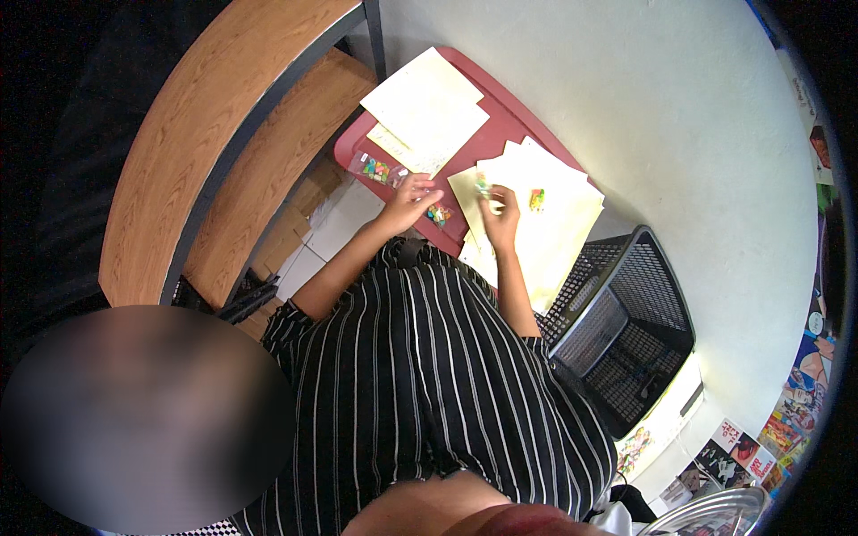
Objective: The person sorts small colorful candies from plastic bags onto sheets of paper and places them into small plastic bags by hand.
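Observation:
My left hand (408, 207) is over the near edge of a red table (478, 154), fingers apart and nothing visible in it. Beside it lies a small clear bag of colourful pieces (376, 170); another group of colourful pieces (439, 214) is just right of the fingers. My right hand (501, 217) is closed in a pinch above the pale sheets of paper (559, 223). From its fingertips a small clear packet (483, 185) with greenish bits sticks up, blurred. Right of this hand, a small yellow, red and green cluster (537, 199) rests on the paper.
More pale sheets (424, 103) lie at the table's far left. A black plastic basket (639, 330) stands at the right, by a white wall (697, 134). Wooden shelves (223, 116) on a dark frame rise at the left. A glass bowl-like object (715, 516) shows at the lower right.

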A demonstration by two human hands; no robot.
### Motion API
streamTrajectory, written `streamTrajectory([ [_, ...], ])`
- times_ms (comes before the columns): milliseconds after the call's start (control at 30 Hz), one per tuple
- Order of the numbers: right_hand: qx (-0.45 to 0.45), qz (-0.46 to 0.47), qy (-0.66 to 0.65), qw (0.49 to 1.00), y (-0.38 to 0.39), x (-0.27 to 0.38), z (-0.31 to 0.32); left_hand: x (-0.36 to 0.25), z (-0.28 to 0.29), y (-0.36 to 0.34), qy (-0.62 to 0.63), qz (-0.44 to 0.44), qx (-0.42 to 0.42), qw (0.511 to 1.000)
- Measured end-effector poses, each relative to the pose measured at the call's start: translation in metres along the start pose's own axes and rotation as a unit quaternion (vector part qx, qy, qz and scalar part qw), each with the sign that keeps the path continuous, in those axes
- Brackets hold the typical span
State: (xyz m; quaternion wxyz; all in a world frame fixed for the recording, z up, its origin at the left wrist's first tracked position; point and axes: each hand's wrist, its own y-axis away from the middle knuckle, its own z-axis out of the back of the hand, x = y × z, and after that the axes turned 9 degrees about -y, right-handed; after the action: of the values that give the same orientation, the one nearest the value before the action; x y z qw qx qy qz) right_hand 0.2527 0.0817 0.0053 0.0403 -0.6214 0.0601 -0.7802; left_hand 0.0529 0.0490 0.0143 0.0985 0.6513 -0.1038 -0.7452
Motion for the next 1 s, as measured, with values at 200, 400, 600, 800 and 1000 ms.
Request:
streamTrajectory([
  [200,0.222,0.065,-0.019,0.973,0.019,0.058,-0.054,0.015,-0.002,0.0,0.085,-0.001,-0.058,0.995],
  [400,0.007,0.016,0.083,0.996,-0.015,0.006,-0.041,0.016,0.02,0.016,0.176,0.085,-0.113,0.974],
  [600,0.014,-0.131,0.257,0.957,-0.052,-0.031,-0.026,0.002,0.022,0.015,0.221,0.07,-0.148,0.961],
  [800,0.042,-0.256,0.323,0.91,-0.069,-0.015,-0.036,0.006,0.022,0.017,0.246,0.039,-0.122,0.961],
  [1000,0.041,-0.289,0.361,0.886,-0.082,-0.018,-0.043,0.018,0.026,0.013,0.254,0.06,-0.135,0.956],
])
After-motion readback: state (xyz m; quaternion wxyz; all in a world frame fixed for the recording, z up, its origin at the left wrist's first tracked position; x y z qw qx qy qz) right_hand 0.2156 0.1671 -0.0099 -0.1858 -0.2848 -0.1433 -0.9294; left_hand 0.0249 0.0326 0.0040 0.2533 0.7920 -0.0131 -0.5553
